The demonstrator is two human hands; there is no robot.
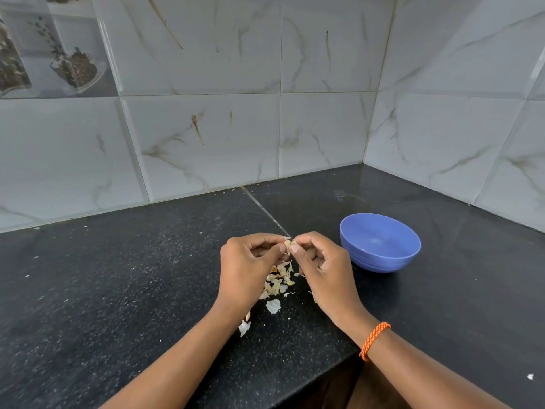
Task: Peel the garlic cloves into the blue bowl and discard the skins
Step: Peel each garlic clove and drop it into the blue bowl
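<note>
Clove [288, 246] pinched between left hand [250, 267] and right hand [321, 267] fingers, above skin pile [277, 283] on bench [147, 276]. Blue bowl [380, 243] right. Risk: slippery clove drops into skins, missing bowl.

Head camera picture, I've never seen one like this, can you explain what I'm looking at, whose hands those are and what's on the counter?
The one picture comes from a camera worn on a person's head, looking down at their own hands. The left hand and right hand pinch a garlic cloves piece between their fingertips, peeling it. Below them, loose skins lie on the black counter. To the right stands the blue bowl. An orange bracelet circles the right wrist.
</note>
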